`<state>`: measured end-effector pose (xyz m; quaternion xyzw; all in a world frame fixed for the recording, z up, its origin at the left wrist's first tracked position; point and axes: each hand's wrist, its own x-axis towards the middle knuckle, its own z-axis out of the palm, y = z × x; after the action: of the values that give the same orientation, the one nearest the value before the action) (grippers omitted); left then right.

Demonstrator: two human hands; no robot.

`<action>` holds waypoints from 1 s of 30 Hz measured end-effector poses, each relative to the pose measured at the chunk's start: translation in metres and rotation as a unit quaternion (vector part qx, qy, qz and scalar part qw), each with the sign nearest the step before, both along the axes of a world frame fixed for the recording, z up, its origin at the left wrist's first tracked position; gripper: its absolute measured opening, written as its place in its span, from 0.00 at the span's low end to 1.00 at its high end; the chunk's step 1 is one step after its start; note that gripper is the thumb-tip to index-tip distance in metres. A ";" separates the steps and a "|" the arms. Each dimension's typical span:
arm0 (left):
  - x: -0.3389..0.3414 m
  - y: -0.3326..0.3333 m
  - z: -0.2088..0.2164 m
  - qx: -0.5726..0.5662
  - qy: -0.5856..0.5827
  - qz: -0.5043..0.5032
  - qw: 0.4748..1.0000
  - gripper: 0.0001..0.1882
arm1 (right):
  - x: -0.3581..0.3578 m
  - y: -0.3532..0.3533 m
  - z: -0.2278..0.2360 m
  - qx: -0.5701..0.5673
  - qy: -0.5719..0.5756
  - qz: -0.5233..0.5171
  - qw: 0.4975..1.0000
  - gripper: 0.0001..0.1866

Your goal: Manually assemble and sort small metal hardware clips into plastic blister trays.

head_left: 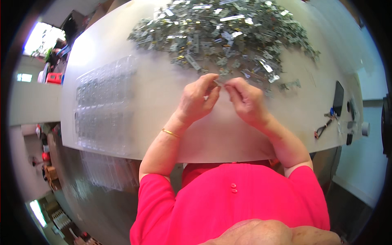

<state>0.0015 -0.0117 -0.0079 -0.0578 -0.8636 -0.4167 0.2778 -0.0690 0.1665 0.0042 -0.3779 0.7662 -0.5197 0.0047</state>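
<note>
My left hand and my right hand meet above the white table, fingertips pinched together on one small metal part. A thin gold bracelet sits on my left wrist. Just beyond the fingers spreads a big heap of small grey metal brackets, covering the far middle of the table. The held part is mostly hidden by my fingers.
Clear plastic blister trays with several small pockets lie at the left, and more hang off the table's near-left edge. A dark phone, keys and small tools rest at the right edge. Boxes and red crates sit on the floor to the left.
</note>
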 end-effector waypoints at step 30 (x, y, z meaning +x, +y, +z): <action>0.001 -0.001 0.018 0.144 0.035 0.060 0.987 0.08 | 0.003 0.002 -0.009 -0.183 -0.079 0.058 0.978 0.08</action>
<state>0.0022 -0.0125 0.0103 0.0202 -0.7862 -0.5169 0.3382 -0.0655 0.1683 -0.0049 -0.3744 0.6317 -0.6783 0.0259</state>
